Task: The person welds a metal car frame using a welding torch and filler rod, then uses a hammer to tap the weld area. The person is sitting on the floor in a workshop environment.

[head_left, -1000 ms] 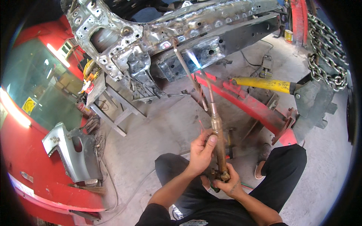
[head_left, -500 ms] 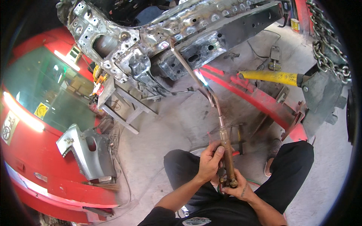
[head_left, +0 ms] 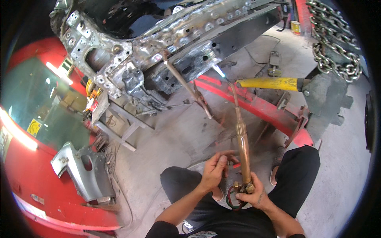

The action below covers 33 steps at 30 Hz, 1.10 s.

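Observation:
My right hand (head_left: 254, 193) is wrapped round the valve end of a brass gas torch (head_left: 243, 148). The torch stands nearly upright in view, its thin bent copper tip pointing away from me. A short bright flame (head_left: 218, 71) burns off the tip, near the lower side of a dark metal beam (head_left: 190, 68). Just left of the torch body, my left hand (head_left: 215, 171) is off the torch, its index finger stretched out and nothing visible in it. Red and green hoses (head_left: 235, 203) curve from the valves beside my right hand.
A brownish metal bar (head_left: 184, 83) slants down from the stripped car frame (head_left: 115, 49). Right of the flame are a yellow lever (head_left: 270, 83), a red floor beam (head_left: 254, 104) and hanging chains (head_left: 331, 35). At left, a silver panel (head_left: 85, 174) leans by a red vehicle (head_left: 47, 190).
My left hand has let go of the torch body and sits left of it. The torch tip and flame have swung right, away from the slanting bar. The view has shifted slightly.

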Each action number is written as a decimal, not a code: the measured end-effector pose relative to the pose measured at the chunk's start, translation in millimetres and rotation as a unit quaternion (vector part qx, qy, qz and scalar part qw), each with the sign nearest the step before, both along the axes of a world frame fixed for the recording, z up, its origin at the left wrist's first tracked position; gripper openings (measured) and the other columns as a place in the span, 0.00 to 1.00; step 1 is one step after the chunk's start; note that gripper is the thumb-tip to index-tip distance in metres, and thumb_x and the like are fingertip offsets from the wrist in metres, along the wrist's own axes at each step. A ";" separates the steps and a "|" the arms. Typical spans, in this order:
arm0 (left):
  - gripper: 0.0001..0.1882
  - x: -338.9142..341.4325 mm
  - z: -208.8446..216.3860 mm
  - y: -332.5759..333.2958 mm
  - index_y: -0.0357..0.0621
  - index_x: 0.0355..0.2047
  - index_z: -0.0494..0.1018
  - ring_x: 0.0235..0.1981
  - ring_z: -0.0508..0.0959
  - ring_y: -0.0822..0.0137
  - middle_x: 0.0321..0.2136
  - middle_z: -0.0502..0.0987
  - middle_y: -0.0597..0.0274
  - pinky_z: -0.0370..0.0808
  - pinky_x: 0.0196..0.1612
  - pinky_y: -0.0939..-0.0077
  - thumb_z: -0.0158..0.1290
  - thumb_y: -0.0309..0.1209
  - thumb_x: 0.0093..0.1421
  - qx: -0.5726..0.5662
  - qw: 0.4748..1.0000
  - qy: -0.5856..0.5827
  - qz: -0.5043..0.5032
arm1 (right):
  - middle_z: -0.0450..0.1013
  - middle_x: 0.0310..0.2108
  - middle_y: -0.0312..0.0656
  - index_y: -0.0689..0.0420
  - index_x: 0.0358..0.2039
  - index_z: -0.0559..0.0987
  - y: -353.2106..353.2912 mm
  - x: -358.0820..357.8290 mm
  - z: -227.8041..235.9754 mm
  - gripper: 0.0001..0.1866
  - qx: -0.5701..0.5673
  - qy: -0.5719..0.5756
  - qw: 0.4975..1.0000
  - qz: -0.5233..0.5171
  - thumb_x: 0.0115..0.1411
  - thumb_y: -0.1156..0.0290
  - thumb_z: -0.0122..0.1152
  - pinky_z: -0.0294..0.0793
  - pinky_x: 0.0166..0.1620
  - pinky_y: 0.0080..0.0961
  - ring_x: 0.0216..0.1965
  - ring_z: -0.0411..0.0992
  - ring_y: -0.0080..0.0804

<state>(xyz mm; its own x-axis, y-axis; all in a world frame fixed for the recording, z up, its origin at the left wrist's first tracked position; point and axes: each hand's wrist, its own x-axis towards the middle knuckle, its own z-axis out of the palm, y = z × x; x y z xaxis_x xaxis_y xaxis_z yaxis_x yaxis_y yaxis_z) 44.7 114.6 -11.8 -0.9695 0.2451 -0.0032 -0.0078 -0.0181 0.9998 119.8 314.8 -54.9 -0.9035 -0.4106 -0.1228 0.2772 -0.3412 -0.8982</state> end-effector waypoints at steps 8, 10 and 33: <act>0.19 -24.3 -60.5 -28.6 0.38 0.53 0.73 0.23 0.72 0.77 0.34 0.80 0.62 0.71 0.27 0.79 0.47 0.40 0.72 -0.214 0.975 -0.042 -0.027 | 0.74 0.39 0.37 0.57 0.66 0.58 57.6 -39.3 55.9 0.44 0.048 0.039 0.998 -0.015 0.52 0.82 0.70 0.78 0.39 0.24 0.36 0.75 0.23; 0.19 -23.9 -73.6 -28.5 0.38 0.53 0.73 0.24 0.73 0.77 0.31 0.79 0.64 0.71 0.27 0.78 0.48 0.40 0.71 -0.295 0.948 -0.069 -0.099 | 0.74 0.37 0.38 0.57 0.67 0.58 62.0 -43.1 49.9 0.44 0.043 0.048 0.997 -0.031 0.52 0.82 0.70 0.79 0.36 0.25 0.33 0.76 0.24; 0.20 -105.2 -315.0 -90.9 0.43 0.52 0.73 0.44 0.79 0.37 0.40 0.81 0.40 0.74 0.49 0.45 0.50 0.34 0.60 -0.575 0.811 -0.065 0.089 | 0.73 0.35 0.43 0.57 0.67 0.57 53.2 -50.4 28.4 0.42 -0.063 -0.085 0.993 -0.057 0.53 0.86 0.63 0.80 0.31 0.28 0.29 0.76 0.30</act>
